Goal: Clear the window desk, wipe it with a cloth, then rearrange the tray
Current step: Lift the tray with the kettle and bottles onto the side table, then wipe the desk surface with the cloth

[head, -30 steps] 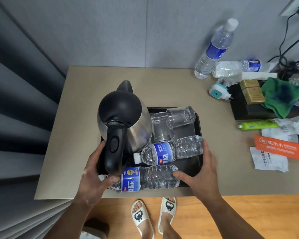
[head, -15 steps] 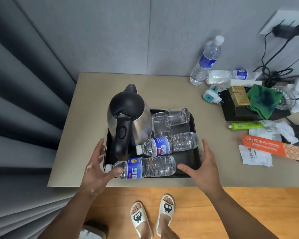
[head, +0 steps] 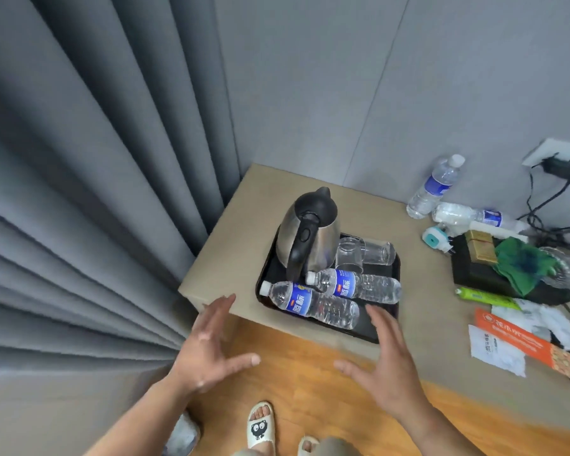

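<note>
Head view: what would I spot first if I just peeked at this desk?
The shiny kettle stands at the back left of the black tray, near the curtain end of the desk. In front of it two water bottles lie on their sides. The left hand and right hand hover open at the desk's near edge, holding nothing.

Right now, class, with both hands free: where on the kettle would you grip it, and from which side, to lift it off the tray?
Probably the black handle of the kettle, from the near edge. It arches from lid to base on the near side, spout toward the wall; glasses crowd its right side.
</note>
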Demonstrator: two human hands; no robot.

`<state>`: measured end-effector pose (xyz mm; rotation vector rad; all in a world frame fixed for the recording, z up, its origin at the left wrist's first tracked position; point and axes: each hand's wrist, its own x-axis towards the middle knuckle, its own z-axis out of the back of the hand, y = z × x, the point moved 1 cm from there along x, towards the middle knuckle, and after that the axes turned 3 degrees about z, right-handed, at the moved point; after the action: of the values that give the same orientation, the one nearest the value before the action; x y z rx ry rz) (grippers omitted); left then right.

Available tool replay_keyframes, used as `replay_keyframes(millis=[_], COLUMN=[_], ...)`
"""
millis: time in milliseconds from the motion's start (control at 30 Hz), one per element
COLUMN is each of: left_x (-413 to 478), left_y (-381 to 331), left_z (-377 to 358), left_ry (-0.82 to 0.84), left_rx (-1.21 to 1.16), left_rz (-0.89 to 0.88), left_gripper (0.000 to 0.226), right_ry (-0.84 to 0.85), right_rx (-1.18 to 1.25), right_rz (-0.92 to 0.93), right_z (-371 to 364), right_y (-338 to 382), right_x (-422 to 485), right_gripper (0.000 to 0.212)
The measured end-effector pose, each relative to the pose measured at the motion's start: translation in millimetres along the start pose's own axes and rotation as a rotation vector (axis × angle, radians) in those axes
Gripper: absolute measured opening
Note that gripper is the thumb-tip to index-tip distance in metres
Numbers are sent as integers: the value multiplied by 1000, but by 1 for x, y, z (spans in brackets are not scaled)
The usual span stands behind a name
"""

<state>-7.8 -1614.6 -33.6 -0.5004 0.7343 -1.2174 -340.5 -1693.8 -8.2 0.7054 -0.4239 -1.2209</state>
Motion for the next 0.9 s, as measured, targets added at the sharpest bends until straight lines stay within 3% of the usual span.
replay_keyframes(millis=[200, 500, 900], left_x=[-102, -300, -535], left_y=[6, -8, -63], left_z=[-22, -91, -206], left_ry=[-154, -399, -725], left_rx=[39, -54, -254], left_rz=[129, 537, 1032], left_gripper=[125, 128, 122], right_ry=[299, 781, 1187], right_rx=[-25, -126, -249], right_rz=[247, 649, 1055], right_z=[-28, -75, -124], right_y=[22, 70, 91], right_x=[-21, -101, -251], right_gripper=[111, 117, 117])
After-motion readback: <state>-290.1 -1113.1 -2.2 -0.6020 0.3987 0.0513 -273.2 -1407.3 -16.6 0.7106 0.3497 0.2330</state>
